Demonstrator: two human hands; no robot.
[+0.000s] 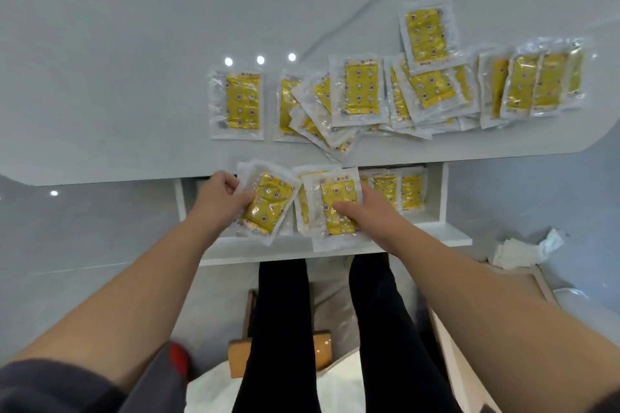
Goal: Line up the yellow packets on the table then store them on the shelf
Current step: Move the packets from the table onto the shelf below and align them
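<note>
You are part-way through the storing step, judging by how things lie. On the white shelf [449, 238] under the table's front edge, a few stored packets [401, 193] already stand side by side at the right end. Your left hand [218, 196] grips a tilted packet [265, 204], fingers curled round its upper left edge and thumb across its face. It leans to the right, over the left part of the shelf. Your right hand [370, 213] holds an upright packet [330, 198] just beside it, thumb pressed on the front; the fingers behind are hidden. More packets seem to be layered behind both, though you cannot count them. Most of the work is left. On the glossy white table [134, 94] above, a single packet [242, 101] lies straight at the left. To its right, a loose pile [362, 87] overlaps at mixed angles, one stray packet [426, 33] sits farther back, and an overlapping row [536, 84] lies at the far right. That line-up looks only roughly done. Each packet is a flat, clear plastic sleeve with white sealed borders around a yellow rectangle dotted with small round marks. The plastic is shiny and crinkled.
</note>
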